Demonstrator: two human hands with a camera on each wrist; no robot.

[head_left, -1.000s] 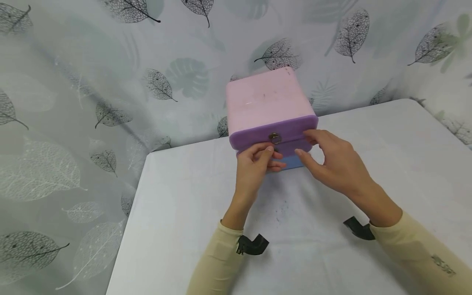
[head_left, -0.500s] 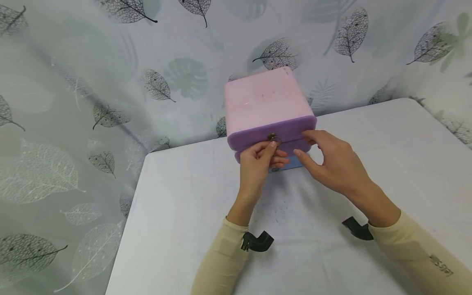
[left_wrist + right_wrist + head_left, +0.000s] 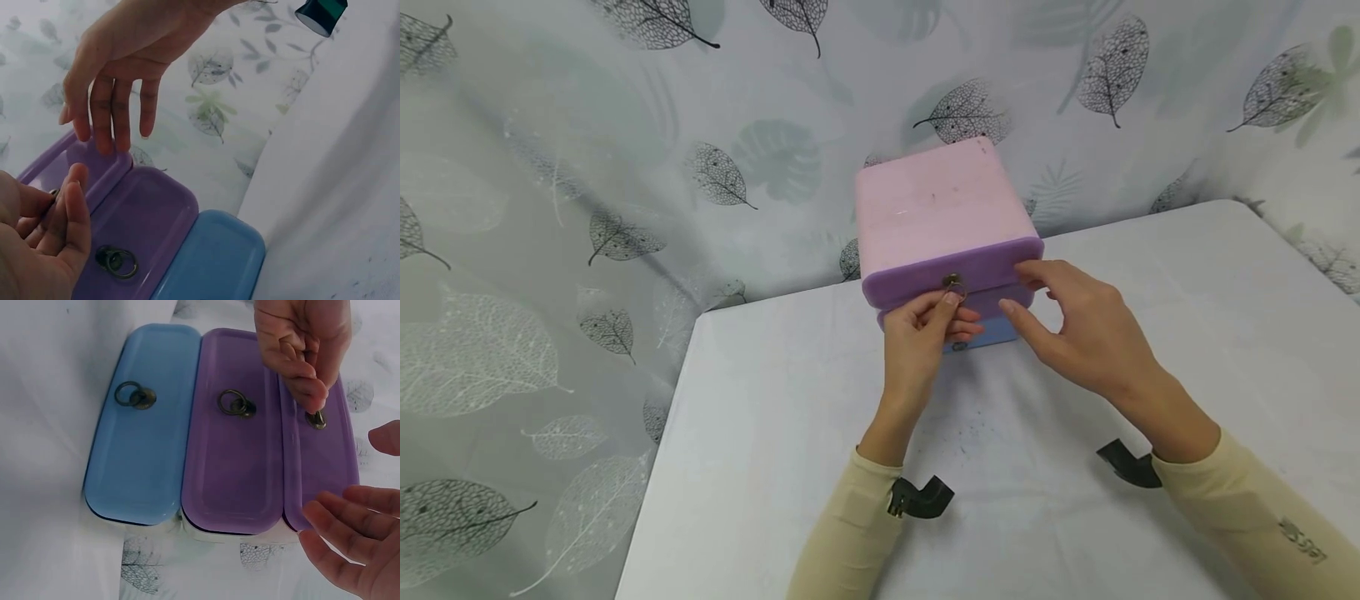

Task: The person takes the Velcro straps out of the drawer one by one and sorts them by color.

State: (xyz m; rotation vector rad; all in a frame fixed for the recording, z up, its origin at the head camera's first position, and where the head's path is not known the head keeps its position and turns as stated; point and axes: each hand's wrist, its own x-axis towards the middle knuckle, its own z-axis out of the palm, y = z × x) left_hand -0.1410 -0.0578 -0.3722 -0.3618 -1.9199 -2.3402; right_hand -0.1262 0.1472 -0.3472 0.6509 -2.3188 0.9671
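Note:
A small pink drawer box (image 3: 936, 200) stands at the back of the table. Its upper drawer front (image 3: 906, 286) and middle drawer front (image 3: 234, 469) are purple, while the lowest drawer front (image 3: 140, 456) is blue. All of them carry bronze ring pulls. My left hand (image 3: 916, 342) pinches the top drawer's ring pull (image 3: 962, 288) between thumb and index finger. By the right end of that same drawer front, my right hand (image 3: 1090, 329) has its fingers loosely bent, holding nothing. Whether its fingertips touch the box I cannot tell. All drawers look closed.
A white cloth covers the table (image 3: 760, 467). Behind and to the left hangs a leaf-patterned curtain (image 3: 790, 158), close to the back of the box. Black mounts (image 3: 921, 498) stick out from both sleeves.
My left hand has risen slightly to the right and taken the ring pull, which hung free a second ago; then it shifted slightly back. My right hand has barely moved.

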